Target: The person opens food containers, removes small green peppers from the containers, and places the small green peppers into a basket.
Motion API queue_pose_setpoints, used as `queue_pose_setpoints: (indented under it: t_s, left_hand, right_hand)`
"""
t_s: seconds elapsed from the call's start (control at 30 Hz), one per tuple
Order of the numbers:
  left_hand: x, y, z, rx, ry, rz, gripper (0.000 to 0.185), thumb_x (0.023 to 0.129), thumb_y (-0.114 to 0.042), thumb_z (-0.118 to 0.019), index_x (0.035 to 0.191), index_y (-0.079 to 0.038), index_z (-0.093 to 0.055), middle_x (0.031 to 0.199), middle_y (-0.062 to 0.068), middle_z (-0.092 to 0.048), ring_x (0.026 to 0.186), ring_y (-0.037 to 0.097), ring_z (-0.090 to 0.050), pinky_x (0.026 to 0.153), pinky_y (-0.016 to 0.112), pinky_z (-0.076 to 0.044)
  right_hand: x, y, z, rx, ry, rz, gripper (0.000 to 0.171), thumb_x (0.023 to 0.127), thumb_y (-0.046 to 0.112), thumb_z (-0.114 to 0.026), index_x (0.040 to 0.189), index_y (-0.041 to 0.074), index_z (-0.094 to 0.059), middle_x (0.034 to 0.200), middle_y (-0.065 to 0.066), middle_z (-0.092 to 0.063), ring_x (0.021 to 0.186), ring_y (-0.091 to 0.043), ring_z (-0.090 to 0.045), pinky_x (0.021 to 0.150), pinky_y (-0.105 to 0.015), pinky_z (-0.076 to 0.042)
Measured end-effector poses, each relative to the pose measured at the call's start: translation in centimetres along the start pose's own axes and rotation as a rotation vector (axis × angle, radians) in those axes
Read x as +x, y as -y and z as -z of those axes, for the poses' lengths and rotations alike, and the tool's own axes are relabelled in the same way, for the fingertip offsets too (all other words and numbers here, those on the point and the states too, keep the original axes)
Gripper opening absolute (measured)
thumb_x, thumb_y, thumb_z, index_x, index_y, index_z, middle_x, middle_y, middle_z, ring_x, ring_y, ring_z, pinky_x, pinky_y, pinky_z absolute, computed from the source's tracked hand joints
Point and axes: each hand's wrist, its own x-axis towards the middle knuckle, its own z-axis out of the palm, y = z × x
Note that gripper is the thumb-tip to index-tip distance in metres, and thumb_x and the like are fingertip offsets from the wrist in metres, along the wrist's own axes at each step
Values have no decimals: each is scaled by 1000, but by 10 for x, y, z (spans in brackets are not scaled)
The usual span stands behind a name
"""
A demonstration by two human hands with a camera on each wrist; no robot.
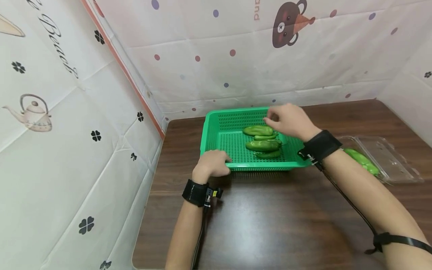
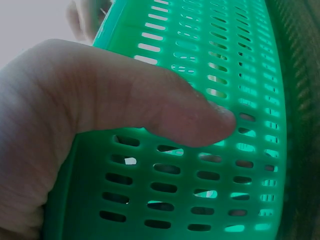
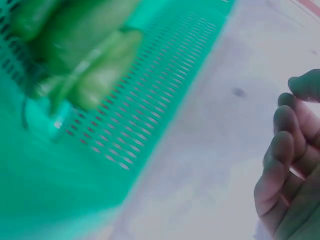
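Note:
My left hand grips the near left rim of a green plastic basket; in the left wrist view its thumb presses along the slotted outer wall, while the other fingers are largely hidden behind it. Inside the basket, several green peppers lie side by side toward the right. Over the basket's back right part hovers my right hand, fingers loosely curled and holding nothing. The right wrist view shows this hand apart from the blurred peppers, with nothing between thumb and fingers.
Right of the basket, partly behind my right forearm, a clear plastic clamshell box lies with its lid folded back. Another green pepper is in it. Patterned sheeting rises behind and at both sides of the brown wooden table.

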Motion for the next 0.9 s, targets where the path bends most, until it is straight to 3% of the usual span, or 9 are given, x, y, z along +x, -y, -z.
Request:
queue_pose_setpoints:
  t_s: [0.13, 0.3, 0.53, 0.73, 0.9]
  left_hand:
    - [-1, 3, 4, 14, -3, -4, 51, 83, -13, -59, 131, -26, -72, 133, -1, -70, 61, 13, -22, 55, 29, -22]
    - [-1, 3, 9, 19, -11, 11, 52, 83, -12, -59, 131, -26, -72, 133, -1, -70, 61, 13, -20, 56, 30, -21]
    - [2, 0, 7, 11, 5, -7, 53, 83, -13, -57, 132, -25, -71, 130, 1, -71, 61, 12, -20, 55, 29, -20]
    - [0, 1, 8, 10, -14, 8, 53, 82, -10, -57, 131, -26, -72, 133, 0, -70, 61, 13, -19, 54, 30, -19]
    - [-1, 3, 3, -9, 0, -6, 55, 82, -10, -56, 132, -25, -71, 135, 1, -69, 62, 13, -20, 55, 30, -20]
  right_hand:
    - [-26, 1, 27, 5, -62, -40, 18, 101, 32, -62, 90, 19, -69, 70, 2, -65, 56, -14, -52, 57, -34, -41]
    - [-68, -15, 47, -18, -55, -141, 23, 101, 38, -61, 93, 18, -70, 73, 3, -66, 57, -14, -52, 57, -33, -40]
    - [-133, -53, 56, -60, 90, -334, 41, 101, 50, -57, 104, 11, -71, 86, -4, -73, 59, -16, -58, 54, -36, -44]
    - [-171, -80, 52, -119, 228, -430, 55, 99, 49, -60, 117, -3, -66, 98, -21, -72, 75, -30, -66, 58, -47, -50]
    - [-194, -92, 47, -161, 229, -539, 65, 95, 45, -67, 124, -12, -59, 110, -37, -63, 87, -48, -62, 64, -58, -48]
